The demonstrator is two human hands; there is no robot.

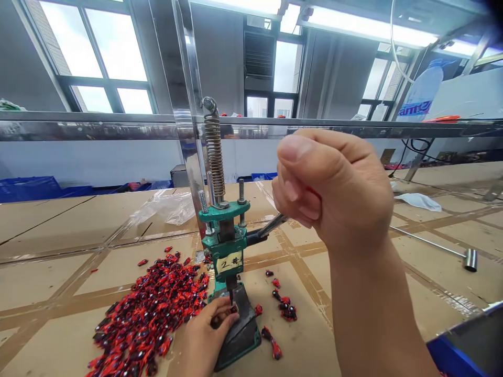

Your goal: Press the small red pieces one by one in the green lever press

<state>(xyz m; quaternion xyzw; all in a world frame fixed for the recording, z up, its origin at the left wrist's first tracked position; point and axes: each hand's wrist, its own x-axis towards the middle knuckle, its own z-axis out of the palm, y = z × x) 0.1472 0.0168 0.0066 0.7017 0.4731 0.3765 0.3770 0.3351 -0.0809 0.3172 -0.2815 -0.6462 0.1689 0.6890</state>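
A green hand press with a tall coil spring and a "2 #" label stands in front of me. My left hand is closed at its base, thumb and fingers pinching a small red-and-black part right under the punch tip. Fingers partly cover that part. My right hand is raised close to the camera in a fist, at the upper end of the press lever; the lever's end is hidden inside it. Left of the press lies a large heap of red-and-black parts.
Several loose parts lie right of the press base. A metal rod with a cylinder end extends at the right. Clear plastic film lies behind the heap. A metal rail crosses above, with a plastic bottle on the right.
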